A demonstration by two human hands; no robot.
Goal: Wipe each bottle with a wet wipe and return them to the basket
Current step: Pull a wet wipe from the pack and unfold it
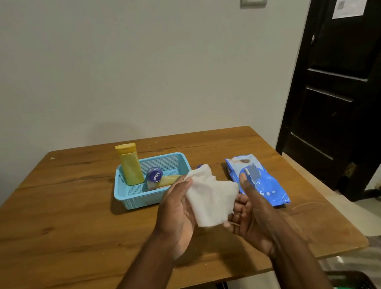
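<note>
I hold a white wet wipe (210, 198) above the table between both hands. My left hand (176, 213) grips its left side, and the wipe lies across the palm. My right hand (251, 212) curls its fingers under the lower right edge, thumb pointing up. A blue cap (200, 167) peeks out just above the wipe; what it belongs to is hidden. The light blue basket (140, 197) stands behind my left hand. It holds an upright yellow bottle (130, 165), a blue-capped container (154, 175) and a yellow tube (170, 179) lying flat.
A blue wet-wipe pack (257, 178) lies on the wooden table (62, 237), to the right of my hands, its flap raised. A black door (346, 71) stands at the right, beyond the table's edge. A bin (353, 281) sits on the floor at the bottom right.
</note>
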